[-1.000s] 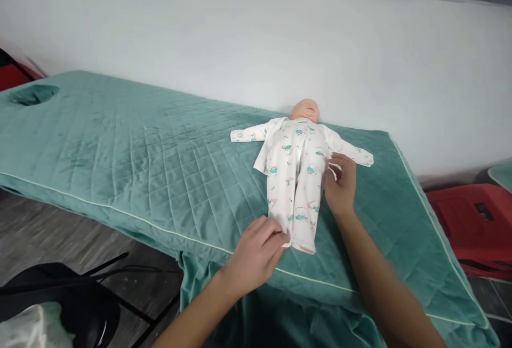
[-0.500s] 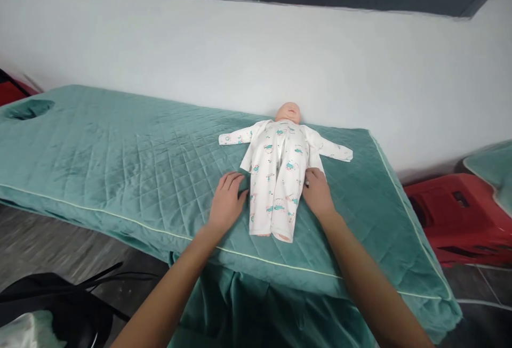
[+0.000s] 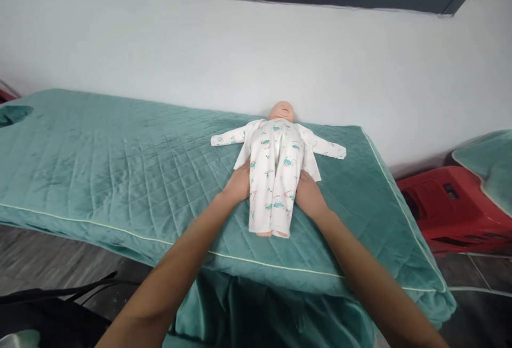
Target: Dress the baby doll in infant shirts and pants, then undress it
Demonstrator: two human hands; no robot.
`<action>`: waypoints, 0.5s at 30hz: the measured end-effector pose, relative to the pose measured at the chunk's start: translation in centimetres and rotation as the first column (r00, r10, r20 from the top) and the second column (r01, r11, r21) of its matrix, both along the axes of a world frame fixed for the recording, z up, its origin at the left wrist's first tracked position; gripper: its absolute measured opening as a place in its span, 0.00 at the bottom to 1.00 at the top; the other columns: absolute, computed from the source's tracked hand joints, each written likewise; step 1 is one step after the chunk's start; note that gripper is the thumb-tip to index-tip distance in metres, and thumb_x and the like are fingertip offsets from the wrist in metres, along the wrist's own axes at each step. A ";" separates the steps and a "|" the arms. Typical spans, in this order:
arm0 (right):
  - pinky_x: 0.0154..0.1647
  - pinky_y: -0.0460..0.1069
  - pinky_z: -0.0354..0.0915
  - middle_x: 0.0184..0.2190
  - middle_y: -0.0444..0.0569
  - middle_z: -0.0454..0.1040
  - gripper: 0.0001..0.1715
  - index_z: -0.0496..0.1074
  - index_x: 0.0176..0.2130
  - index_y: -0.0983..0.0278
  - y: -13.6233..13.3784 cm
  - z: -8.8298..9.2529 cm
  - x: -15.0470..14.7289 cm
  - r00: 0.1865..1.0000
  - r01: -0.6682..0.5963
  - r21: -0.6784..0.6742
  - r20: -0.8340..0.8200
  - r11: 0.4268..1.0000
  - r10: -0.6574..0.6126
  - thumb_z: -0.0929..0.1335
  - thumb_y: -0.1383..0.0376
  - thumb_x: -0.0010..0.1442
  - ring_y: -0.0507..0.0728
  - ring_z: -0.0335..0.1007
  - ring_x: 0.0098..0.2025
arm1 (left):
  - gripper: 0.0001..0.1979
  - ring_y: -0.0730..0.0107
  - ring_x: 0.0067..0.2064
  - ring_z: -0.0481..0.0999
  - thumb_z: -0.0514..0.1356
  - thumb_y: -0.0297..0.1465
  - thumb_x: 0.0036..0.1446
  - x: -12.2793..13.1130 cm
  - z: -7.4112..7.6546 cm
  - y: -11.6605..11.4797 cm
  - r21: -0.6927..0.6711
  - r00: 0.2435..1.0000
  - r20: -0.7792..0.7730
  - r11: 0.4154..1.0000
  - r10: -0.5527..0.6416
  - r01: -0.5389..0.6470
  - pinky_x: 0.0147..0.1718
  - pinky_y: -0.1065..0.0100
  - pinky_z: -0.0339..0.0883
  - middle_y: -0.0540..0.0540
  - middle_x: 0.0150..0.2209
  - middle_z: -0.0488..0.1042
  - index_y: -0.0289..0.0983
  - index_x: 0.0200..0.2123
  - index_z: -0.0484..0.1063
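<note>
A baby doll (image 3: pixel 281 111) lies on its back on the green quilted bed, its head toward the wall. It wears a white printed shirt (image 3: pixel 312 164), sleeves spread to both sides, and white printed trousers (image 3: pixel 269 188) that reach high over its front. My left hand (image 3: pixel 239 183) touches the left side of the trousers, its fingers hidden beneath the clothes. On the other side, my right hand (image 3: pixel 309 194) lies against the trousers, fingertips tucked out of sight by the shirt's hem. Whether either hand grips cloth or the doll's body does not show.
The green quilted bed (image 3: pixel 120 177) runs along a white wall (image 3: pixel 180 49) and has a face hole (image 3: pixel 15 115) at its left end. A red plastic stool (image 3: pixel 456 204) stands off the right end. A black bag or seat with straps (image 3: pixel 52 310) is at lower left.
Both hands have moved inward from beside the trousers to contact with their sides, and the fingers have slid under the clothes. The view has shifted slightly.
</note>
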State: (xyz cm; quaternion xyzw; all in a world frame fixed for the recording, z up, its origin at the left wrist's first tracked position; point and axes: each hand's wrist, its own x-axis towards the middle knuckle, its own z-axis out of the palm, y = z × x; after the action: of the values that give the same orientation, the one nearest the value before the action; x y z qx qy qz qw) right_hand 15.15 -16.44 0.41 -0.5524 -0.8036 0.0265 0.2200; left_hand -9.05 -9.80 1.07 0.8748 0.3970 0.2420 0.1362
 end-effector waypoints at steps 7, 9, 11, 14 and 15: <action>0.52 0.57 0.65 0.46 0.60 0.76 0.18 0.76 0.48 0.66 1.1 0.9 -0.4 0.994 0.105 0.026 0.037 0.994 -0.106 0.62 0.71 0.64 0.66 0.69 0.50 | 0.25 0.50 0.66 0.66 0.58 0.40 0.60 1.1 -0.5 1.2 -0.034 0.993 0.118 0.999 -0.028 0.032 0.67 0.50 0.61 0.38 0.63 0.70 0.36 0.59 0.69; 0.49 0.56 0.65 0.41 0.59 0.77 0.13 0.78 0.41 0.65 0.7 1.2 -0.1 0.993 0.114 0.032 0.019 0.993 -0.114 0.64 0.69 0.63 0.65 0.70 0.45 | 0.24 0.50 0.65 0.67 0.59 0.39 0.60 1.1 -0.5 1.1 -0.022 0.994 0.106 1.000 -0.011 0.014 0.66 0.50 0.61 0.38 0.61 0.72 0.36 0.57 0.71; 0.45 0.54 0.65 0.35 0.57 0.77 0.11 0.77 0.34 0.65 0.1 1.3 0.3 0.992 0.122 0.030 -0.012 0.992 -0.122 0.65 0.67 0.62 0.63 0.71 0.41 | 0.21 0.51 0.63 0.70 0.58 0.37 0.61 1.2 -0.4 1.0 -0.006 0.997 0.064 0.999 0.040 -0.040 0.65 0.51 0.62 0.38 0.59 0.74 0.36 0.55 0.72; 0.41 0.53 0.63 0.32 0.55 0.76 0.12 0.76 0.30 0.63 -0.5 1.3 0.7 0.988 0.149 0.036 -0.032 0.988 -0.148 0.64 0.69 0.61 0.61 0.71 0.37 | 0.16 0.51 0.57 0.75 0.54 0.31 0.63 1.2 -0.1 0.8 0.029 0.991 -0.011 0.990 0.136 -0.135 0.61 0.52 0.67 0.37 0.52 0.78 0.34 0.49 0.77; 0.40 0.52 0.62 0.32 0.54 0.76 0.12 0.76 0.30 0.63 -0.7 1.2 0.8 0.988 0.150 0.038 -0.029 0.988 -0.149 0.64 0.69 0.61 0.61 0.70 0.37 | 0.15 0.51 0.55 0.76 0.53 0.30 0.64 1.1 0.0 0.7 0.044 0.985 -0.028 0.985 0.168 -0.167 0.60 0.52 0.68 0.36 0.50 0.79 0.34 0.47 0.78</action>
State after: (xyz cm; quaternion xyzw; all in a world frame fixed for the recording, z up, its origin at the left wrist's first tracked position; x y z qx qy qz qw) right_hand 15.95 -17.09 1.64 -0.6060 -0.7574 0.0011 0.2431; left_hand -7.93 -9.13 1.06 0.8447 0.4661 0.2471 0.0908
